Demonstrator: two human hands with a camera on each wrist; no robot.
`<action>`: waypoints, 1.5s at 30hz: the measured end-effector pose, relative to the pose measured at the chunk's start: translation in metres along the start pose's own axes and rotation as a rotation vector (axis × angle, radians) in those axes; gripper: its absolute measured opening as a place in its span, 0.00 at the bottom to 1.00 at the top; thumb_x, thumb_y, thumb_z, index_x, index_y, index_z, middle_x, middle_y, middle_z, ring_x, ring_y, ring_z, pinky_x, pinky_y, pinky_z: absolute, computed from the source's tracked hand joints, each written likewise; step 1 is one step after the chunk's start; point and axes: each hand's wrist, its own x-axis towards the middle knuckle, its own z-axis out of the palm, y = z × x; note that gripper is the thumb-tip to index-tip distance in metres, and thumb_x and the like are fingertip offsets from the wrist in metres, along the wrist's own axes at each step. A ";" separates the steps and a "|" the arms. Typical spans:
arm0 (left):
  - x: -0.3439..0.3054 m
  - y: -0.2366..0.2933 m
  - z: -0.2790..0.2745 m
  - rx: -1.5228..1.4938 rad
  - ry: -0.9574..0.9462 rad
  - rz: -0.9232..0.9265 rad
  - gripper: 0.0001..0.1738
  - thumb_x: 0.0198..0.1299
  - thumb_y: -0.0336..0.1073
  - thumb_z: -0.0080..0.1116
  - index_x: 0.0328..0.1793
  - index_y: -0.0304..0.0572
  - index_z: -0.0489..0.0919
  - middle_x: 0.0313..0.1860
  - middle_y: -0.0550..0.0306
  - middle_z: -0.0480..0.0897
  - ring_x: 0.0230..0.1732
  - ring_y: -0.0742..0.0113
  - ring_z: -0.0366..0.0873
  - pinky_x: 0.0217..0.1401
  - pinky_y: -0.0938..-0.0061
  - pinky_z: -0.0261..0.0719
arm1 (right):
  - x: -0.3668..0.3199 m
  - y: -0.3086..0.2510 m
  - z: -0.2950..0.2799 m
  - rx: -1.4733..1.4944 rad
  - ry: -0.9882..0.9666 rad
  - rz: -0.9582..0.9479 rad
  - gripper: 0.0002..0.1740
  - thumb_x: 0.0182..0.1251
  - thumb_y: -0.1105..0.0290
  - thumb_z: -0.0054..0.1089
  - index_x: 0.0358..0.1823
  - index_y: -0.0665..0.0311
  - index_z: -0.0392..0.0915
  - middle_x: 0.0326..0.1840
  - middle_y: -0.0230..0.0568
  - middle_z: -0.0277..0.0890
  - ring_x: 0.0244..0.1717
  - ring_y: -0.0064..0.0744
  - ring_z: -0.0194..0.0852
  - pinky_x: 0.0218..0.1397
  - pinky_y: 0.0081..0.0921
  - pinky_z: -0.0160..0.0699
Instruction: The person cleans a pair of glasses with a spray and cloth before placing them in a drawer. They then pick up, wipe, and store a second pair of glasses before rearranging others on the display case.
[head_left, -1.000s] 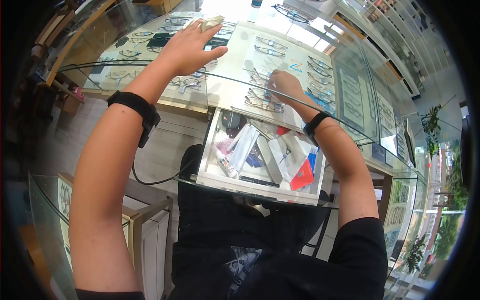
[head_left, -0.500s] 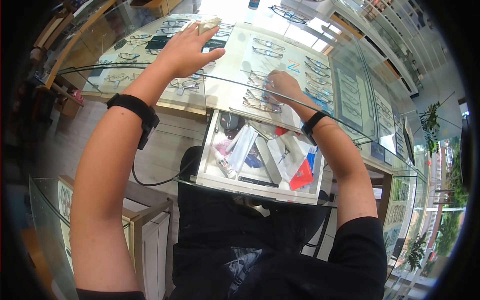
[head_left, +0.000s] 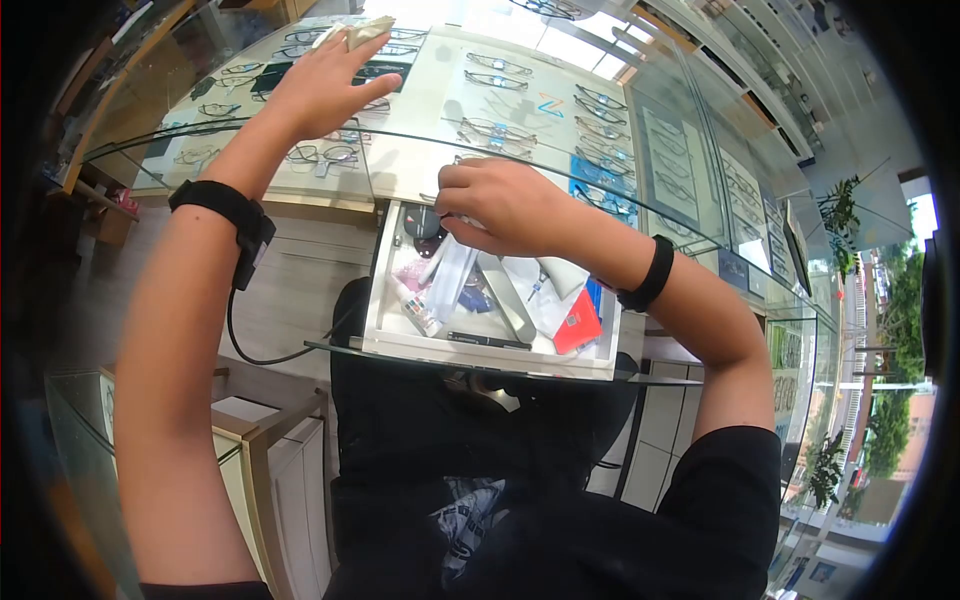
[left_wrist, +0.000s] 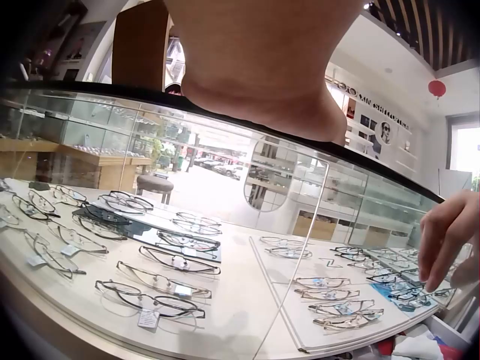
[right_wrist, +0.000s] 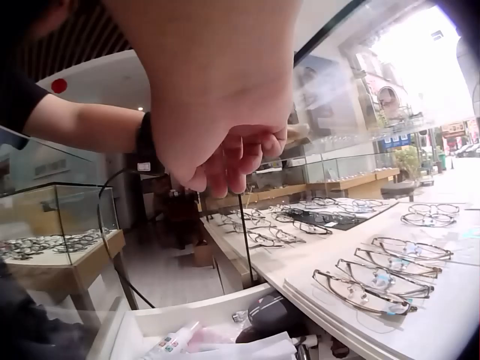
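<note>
My left hand [head_left: 320, 90] lies over the glass counter top with its fingers straight and the thumb spread. A crumpled pale cloth [head_left: 372, 32] sits at its fingertips. My right hand [head_left: 500, 205] is above the back of a pulled-out drawer [head_left: 372, 318], its fingers loosely curled with nothing visible in them. Rows of eyeglasses [head_left: 497, 130] with small tags lie on the display panel just beyond it. In the right wrist view the curled fingertips [right_wrist: 236, 180] hang over the drawer, level with the glass case.
The drawer holds a grey elongated case [head_left: 505, 300], a small white bottle [head_left: 415, 305], a red card [head_left: 580, 325], a dark pouch [head_left: 420, 222] and papers. A glass edge [head_left: 430, 145] crosses in front of the eyeglasses. A second glass case [head_left: 235, 440] stands at lower left.
My right hand has come back from the rows of eyeglasses to above the drawer. The left hand keeps its place on the glass with the cloth while the view shifts.
</note>
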 end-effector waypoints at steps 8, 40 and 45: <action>0.003 -0.006 0.004 -0.012 -0.008 -0.004 0.44 0.70 0.74 0.45 0.88 0.71 0.61 0.84 0.32 0.63 0.87 0.40 0.54 0.86 0.53 0.54 | -0.063 -0.013 -0.060 -0.303 0.025 -0.088 0.08 0.64 0.67 0.70 0.33 0.58 0.77 0.35 0.33 0.71 0.39 0.35 0.76 0.40 0.35 0.80; 0.015 -0.026 0.006 -0.246 -0.091 0.082 0.41 0.74 0.65 0.49 0.88 0.59 0.63 0.84 0.38 0.64 0.85 0.44 0.58 0.86 0.60 0.53 | -0.329 0.007 -0.098 -0.965 0.345 0.526 0.09 0.66 0.67 0.66 0.28 0.58 0.77 0.31 0.32 0.76 0.36 0.35 0.80 0.41 0.33 0.78; 0.012 -0.019 0.001 -0.229 -0.095 0.079 0.41 0.75 0.64 0.49 0.88 0.56 0.63 0.85 0.37 0.63 0.86 0.44 0.58 0.86 0.60 0.53 | -0.307 -0.016 -0.182 -1.042 0.275 0.604 0.09 0.67 0.63 0.67 0.34 0.61 0.84 0.39 0.38 0.85 0.41 0.42 0.85 0.46 0.38 0.82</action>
